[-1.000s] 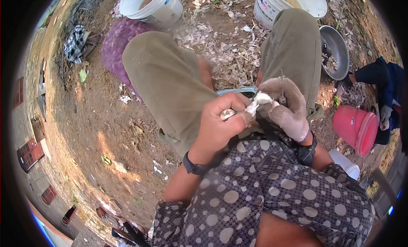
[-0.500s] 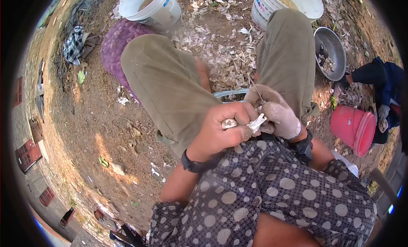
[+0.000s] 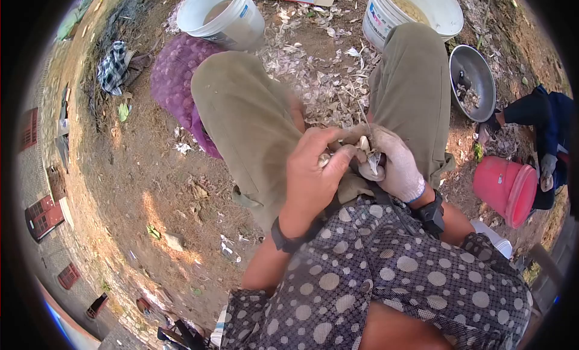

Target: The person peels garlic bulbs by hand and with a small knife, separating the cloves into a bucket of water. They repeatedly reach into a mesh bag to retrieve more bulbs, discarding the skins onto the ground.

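Garlic cloves (image 3: pixel 363 146) sit pinched between both hands above the lap, the bare left hand (image 3: pixel 313 169) gripping one while the gloved right hand (image 3: pixel 392 166) closes around a thin blade (image 3: pixel 363 118), so peelings (image 3: pixel 319 78) drop between the knees.

Bare left hand (image 3: pixel 310 175) and gloved right hand (image 3: pixel 389 163) meet, fingers curled together

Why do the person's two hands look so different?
The right hand wears a pale cloth glove, while the left hand is bare. The left wrist has a thin dark band; the right wrist has a bulkier black strap. Both hands are closed around the same small garlic piece between the knees.
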The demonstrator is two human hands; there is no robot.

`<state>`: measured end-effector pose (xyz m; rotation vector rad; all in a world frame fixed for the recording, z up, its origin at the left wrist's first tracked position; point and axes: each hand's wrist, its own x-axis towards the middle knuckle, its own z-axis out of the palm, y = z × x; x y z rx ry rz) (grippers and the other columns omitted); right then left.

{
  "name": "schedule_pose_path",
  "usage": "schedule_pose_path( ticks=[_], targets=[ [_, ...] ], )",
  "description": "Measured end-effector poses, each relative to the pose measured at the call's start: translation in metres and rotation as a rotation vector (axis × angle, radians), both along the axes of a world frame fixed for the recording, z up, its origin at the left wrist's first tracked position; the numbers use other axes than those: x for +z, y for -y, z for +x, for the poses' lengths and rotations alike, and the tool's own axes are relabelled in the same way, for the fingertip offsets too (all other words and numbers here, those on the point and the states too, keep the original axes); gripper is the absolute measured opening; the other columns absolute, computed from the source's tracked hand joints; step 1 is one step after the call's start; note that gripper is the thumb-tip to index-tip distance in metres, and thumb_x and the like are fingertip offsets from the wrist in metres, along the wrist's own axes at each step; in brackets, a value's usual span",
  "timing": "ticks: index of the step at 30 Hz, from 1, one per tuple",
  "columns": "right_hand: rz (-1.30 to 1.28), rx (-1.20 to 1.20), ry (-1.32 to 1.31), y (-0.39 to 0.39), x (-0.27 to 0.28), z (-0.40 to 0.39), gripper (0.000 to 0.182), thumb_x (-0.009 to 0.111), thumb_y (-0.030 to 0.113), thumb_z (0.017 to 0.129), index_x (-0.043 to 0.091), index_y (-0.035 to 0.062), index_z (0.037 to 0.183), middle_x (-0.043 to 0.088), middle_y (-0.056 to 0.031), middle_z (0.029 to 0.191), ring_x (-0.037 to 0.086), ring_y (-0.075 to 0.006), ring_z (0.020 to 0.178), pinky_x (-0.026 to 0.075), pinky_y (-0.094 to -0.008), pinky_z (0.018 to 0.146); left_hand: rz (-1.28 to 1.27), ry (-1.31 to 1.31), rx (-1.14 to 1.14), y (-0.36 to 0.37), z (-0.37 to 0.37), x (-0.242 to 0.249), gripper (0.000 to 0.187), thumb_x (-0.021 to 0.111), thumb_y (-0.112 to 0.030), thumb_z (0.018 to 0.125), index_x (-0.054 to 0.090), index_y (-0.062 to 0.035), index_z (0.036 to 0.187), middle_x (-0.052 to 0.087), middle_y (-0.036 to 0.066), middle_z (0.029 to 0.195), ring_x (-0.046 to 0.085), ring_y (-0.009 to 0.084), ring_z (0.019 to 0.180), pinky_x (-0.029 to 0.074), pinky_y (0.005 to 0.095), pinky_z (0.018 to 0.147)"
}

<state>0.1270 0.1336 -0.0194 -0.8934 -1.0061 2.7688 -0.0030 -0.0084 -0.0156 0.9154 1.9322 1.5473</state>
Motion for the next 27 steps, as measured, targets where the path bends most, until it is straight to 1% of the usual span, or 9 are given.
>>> schedule_pose_path(
  ticks=[1, 2, 8, 11, 15, 18, 21, 24, 27],
  targets=[
    [0.151, 0.034, 0.049, 0.0, 0.001, 0.001, 0.034, 0.05, 0.027, 0.108, 0.062, 0.0007, 0.125, 0.057, 0.0019, 0.078, 0.042, -0.0021, 0.054, 0.031, -0.02, 0.046, 0.004, -0.022, -0.044, -0.006, 0.004, 0.007, 0.027, 0.074, -0.002, 0.089, 0.071, -0.0018, 0.116, 0.063, 0.002, 0.09, 0.06, 0.0092, 0.076, 0.048, 0.0251, 0.069],
    [0.129, -0.027, 0.136, 0.004, -0.001, 0.004, 0.035, 0.057, 0.019, 0.103, 0.06, 0.0004, 0.132, 0.059, 0.0039, 0.08, 0.046, -0.0003, 0.057, 0.034, -0.0182, 0.049, 0.012, -0.046, -0.089, -0.01, 0.005, 0.011, 0.03, 0.075, 0.0, 0.086, 0.071, -0.0023, 0.116, 0.063, 0.002, 0.09, 0.061, 0.0094, 0.077, 0.048, 0.0252, 0.07],
    [0.359, 0.078, 0.082, 0.0, 0.005, 0.006, 0.042, 0.059, 0.02, 0.102, 0.056, 0.0001, 0.139, 0.064, 0.0019, 0.097, 0.048, 0.0002, 0.065, 0.038, -0.0177, 0.054, -0.038, 0.05, -0.14, -0.01, 0.005, 0.002, 0.025, 0.075, 0.003, 0.081, 0.068, -0.0024, 0.104, 0.063, 0.004, 0.091, 0.062, 0.0107, 0.079, 0.049, 0.0259, 0.073],
    [0.295, 0.062, 0.052, 0.0, 0.009, 0.003, 0.036, 0.062, 0.017, 0.1, 0.057, 0.0023, 0.133, 0.063, 0.0002, 0.098, 0.049, -0.001, 0.066, 0.039, -0.0187, 0.055, -0.044, -0.008, -0.103, -0.01, 0.009, 0.009, 0.023, 0.073, 0.001, 0.081, 0.064, -0.0023, 0.101, 0.063, 0.003, 0.092, 0.061, 0.0092, 0.08, 0.05, 0.0252, 0.074],
    [0.203, 0.089, -0.01, -0.005, 0.01, 0.009, 0.026, 0.064, 0.015, 0.098, 0.058, 0.0036, 0.121, 0.061, -0.0004, 0.093, 0.049, -0.0022, 0.066, 0.038, -0.0195, 0.056, 0.011, 0.196, 0.015, -0.006, 0.018, 0.02, 0.023, 0.068, 0.005, 0.081, 0.062, -0.001, 0.102, 0.063, 0.002, 0.097, 0.058, 0.0063, 0.083, 0.049, 0.0232, 0.075],
    [0.198, 0.081, -0.124, -0.003, 0.012, 0.01, 0.023, 0.066, 0.013, 0.097, 0.058, 0.0029, 0.116, 0.06, -0.0006, 0.091, 0.049, -0.0036, 0.066, 0.039, -0.021, 0.055, 0.074, 0.262, 0.03, -0.001, 0.018, 0.018, 0.024, 0.068, 0.004, 0.082, 0.06, -0.0002, 0.104, 0.063, 0.005, 0.103, 0.06, 0.0124, 0.095, 0.049, 0.028, 0.084],
    [0.281, 0.097, -0.112, -0.005, 0.023, 0.011, 0.022, 0.067, 0.01, 0.096, 0.059, 0.002, 0.115, 0.06, -0.0003, 0.092, 0.051, -0.0048, 0.07, 0.042, -0.022, 0.06, 0.124, 0.257, 0.017, 0.0, 0.023, 0.017, 0.022, 0.065, 0.006, 0.083, 0.059, -0.0002, 0.104, 0.062, 0.006, 0.105, 0.06, 0.0136, 0.096, 0.049, 0.0283, 0.086],
    [0.642, -0.061, -0.175, 0.004, 0.012, 0.013, 0.018, 0.069, 0.007, 0.094, 0.061, 0.0011, 0.109, 0.061, -0.0014, 0.093, 0.054, -0.0065, 0.078, 0.046, -0.024, 0.067, 0.167, 0.082, 0.029, -0.007, 0.035, 0.025, 0.024, 0.062, 0.008, 0.084, 0.058, -0.0012, 0.106, 0.062, 0.007, 0.107, 0.06, 0.0144, 0.095, 0.049, 0.0282, 0.087],
    [0.728, -0.071, -0.171, 0.005, 0.02, 0.022, 0.013, 0.07, 0.002, 0.092, 0.064, 0.0002, 0.103, 0.062, -0.0035, 0.095, 0.055, -0.0076, 0.083, 0.047, -0.0257, 0.073, 0.105, 0.05, 0.03, -0.005, 0.042, 0.035, 0.026, 0.061, 0.009, 0.085, 0.056, -0.002, 0.108, 0.06, 0.008, 0.106, 0.059, 0.0151, 0.094, 0.049, 0.029, 0.085]
  ],
)
